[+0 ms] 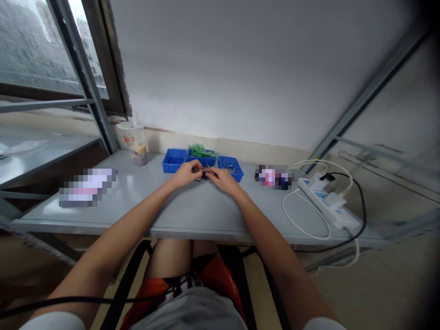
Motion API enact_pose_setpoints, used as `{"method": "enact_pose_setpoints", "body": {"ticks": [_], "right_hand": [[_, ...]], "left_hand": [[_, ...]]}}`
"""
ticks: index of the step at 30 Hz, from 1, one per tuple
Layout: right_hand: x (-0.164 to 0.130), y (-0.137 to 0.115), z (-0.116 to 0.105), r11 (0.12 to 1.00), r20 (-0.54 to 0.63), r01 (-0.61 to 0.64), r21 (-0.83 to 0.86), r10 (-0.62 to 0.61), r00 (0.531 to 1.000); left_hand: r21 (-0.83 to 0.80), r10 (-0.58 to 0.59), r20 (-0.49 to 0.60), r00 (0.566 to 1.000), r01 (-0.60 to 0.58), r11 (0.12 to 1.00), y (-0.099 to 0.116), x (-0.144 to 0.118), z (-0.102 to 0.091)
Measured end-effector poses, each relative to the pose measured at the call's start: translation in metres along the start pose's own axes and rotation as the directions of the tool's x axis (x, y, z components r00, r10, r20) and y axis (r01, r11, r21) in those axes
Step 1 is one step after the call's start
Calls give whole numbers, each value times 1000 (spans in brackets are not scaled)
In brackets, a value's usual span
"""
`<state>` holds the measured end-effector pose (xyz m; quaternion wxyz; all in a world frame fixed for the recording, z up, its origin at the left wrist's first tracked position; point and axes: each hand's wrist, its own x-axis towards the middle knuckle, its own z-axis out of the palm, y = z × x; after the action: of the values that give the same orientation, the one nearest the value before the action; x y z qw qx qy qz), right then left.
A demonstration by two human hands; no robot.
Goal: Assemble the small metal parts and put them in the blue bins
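My left hand point(187, 173) and my right hand point(222, 177) meet over the grey table point(192, 211), just in front of three blue trays. Both pinch a small dark part with metal bits point(204, 172) between the fingertips; it is too small to tell more. The left blue tray point(173, 160) looks bare inside. The middle blue tray point(202, 157) holds green pieces point(198, 150). The right blue tray point(230, 167) holds several small metal pieces.
A plastic drink cup point(134, 142) stands at the back left by a window frame. A white power strip point(326, 201) with white and black cables lies on the right. Blurred flat items lie at the left point(85, 187) and right of the trays point(274, 177).
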<state>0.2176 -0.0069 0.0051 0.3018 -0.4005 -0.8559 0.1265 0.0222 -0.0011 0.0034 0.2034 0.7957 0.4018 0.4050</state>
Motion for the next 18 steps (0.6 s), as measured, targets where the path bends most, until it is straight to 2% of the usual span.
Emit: {"method": "enact_pose_setpoints", "body": {"ticks": [2, 7, 13, 18], "right_hand": [[0, -2, -1, 1000, -34, -12, 0, 12, 999], [2, 1, -1, 1000, -59, -19, -8, 19, 998], [1, 6, 0, 999, 0, 3, -39, -3, 1000], [1, 7, -1, 999, -17, -16, -50, 15, 1000]], "left_hand": [[14, -9, 3, 1000, 9, 1000, 1, -1, -1], [72, 11, 108, 994, -19, 997, 2, -1, -2], [79, 8, 113, 994, -17, 997, -3, 0, -3], [117, 15, 108, 994, -28, 993, -6, 1, -4]]}}
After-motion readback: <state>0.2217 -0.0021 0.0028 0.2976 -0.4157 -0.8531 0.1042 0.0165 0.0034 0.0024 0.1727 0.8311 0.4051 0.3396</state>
